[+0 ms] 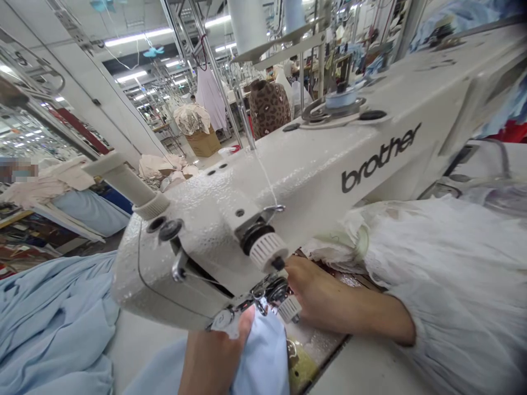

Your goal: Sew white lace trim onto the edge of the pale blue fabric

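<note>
A white sewing machine (304,148) with "brother" on its arm fills the middle of the view. Below its head, my left hand (216,354) pinches light blue fabric (263,351), the thumb lying along the cloth's edge near the needle area. The machine head covers the other fingers of that hand. My right hand (302,282) reaches in from the right under the machine arm, behind the tension dials. Its fingers are hidden, so what it touches does not show. The needle and presser foot are mostly blocked from sight.
More light blue fabric (57,323) is heaped left of the machine. White gathered cloth (432,241) lies under the arm at right. Thread cones (247,24) stand above, and a blue bobbin (341,99) sits on top. Behind are a cardboard box (205,142) and garment piles.
</note>
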`<move>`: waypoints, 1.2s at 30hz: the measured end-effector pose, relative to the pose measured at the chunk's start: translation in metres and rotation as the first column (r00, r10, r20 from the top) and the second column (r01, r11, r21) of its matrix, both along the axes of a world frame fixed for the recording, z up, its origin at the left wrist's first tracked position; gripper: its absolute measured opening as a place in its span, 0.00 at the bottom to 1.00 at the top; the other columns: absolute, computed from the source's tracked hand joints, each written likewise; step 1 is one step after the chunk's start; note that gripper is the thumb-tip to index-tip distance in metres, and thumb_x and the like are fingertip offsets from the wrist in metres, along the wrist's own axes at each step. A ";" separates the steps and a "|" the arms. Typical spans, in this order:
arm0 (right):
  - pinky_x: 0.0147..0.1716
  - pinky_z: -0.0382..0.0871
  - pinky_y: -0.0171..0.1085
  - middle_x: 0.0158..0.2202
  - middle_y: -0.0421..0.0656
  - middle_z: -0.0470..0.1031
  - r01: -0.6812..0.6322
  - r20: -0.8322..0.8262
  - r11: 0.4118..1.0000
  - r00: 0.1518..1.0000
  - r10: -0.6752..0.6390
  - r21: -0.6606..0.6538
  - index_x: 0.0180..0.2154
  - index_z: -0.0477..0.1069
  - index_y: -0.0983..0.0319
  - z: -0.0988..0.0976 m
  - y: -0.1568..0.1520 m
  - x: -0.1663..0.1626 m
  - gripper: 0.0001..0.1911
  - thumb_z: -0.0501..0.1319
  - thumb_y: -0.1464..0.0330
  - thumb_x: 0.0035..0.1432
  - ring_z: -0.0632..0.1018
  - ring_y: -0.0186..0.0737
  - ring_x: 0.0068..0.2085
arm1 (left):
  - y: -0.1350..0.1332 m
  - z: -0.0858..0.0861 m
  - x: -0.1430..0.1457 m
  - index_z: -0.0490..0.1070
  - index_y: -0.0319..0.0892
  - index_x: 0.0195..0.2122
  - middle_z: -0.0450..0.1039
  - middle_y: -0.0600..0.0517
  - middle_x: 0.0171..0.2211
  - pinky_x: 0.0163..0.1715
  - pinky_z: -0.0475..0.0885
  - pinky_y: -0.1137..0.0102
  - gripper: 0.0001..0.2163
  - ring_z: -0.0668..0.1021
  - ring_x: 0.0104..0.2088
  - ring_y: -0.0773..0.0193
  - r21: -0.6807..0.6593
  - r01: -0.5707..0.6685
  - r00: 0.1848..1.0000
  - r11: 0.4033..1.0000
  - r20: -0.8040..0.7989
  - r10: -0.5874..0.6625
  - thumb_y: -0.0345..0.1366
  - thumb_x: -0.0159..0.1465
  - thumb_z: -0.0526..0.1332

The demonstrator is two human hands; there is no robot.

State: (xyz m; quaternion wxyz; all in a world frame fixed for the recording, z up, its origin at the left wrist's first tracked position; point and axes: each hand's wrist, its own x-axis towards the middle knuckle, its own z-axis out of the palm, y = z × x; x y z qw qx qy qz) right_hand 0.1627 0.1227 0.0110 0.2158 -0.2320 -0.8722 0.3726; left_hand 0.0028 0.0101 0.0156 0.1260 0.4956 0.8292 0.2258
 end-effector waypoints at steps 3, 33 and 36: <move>0.30 0.62 0.33 0.32 0.43 0.73 -0.006 0.002 1.000 1.000 0.006 0.022 0.28 0.69 0.64 0.000 -0.001 0.001 0.04 0.60 0.76 0.54 0.70 0.35 0.30 | -0.002 -0.002 0.000 0.81 0.43 0.31 0.76 0.51 0.19 0.20 0.66 0.73 0.14 0.78 0.24 0.58 -0.011 -0.007 1.000 1.000 0.009 0.007 0.41 0.58 0.57; 0.31 0.62 0.33 0.34 0.43 0.72 -0.051 0.036 0.988 0.998 0.046 0.149 0.31 0.68 0.63 -0.003 0.005 0.005 0.06 0.56 0.79 0.54 0.72 0.35 0.31 | -0.002 0.005 -0.001 0.79 0.44 0.27 0.78 0.49 0.22 0.23 0.69 0.69 0.15 0.80 0.27 0.53 -0.047 -0.076 0.997 0.996 0.029 0.077 0.49 0.53 0.60; 0.31 0.61 0.33 0.33 0.43 0.71 -0.065 0.041 0.985 0.997 0.060 0.160 0.31 0.67 0.63 -0.005 0.005 0.006 0.07 0.56 0.79 0.55 0.71 0.35 0.31 | -0.002 0.003 -0.001 0.78 0.43 0.28 0.77 0.49 0.21 0.24 0.69 0.69 0.15 0.79 0.27 0.54 -0.045 -0.094 0.995 0.995 0.017 0.095 0.48 0.53 0.59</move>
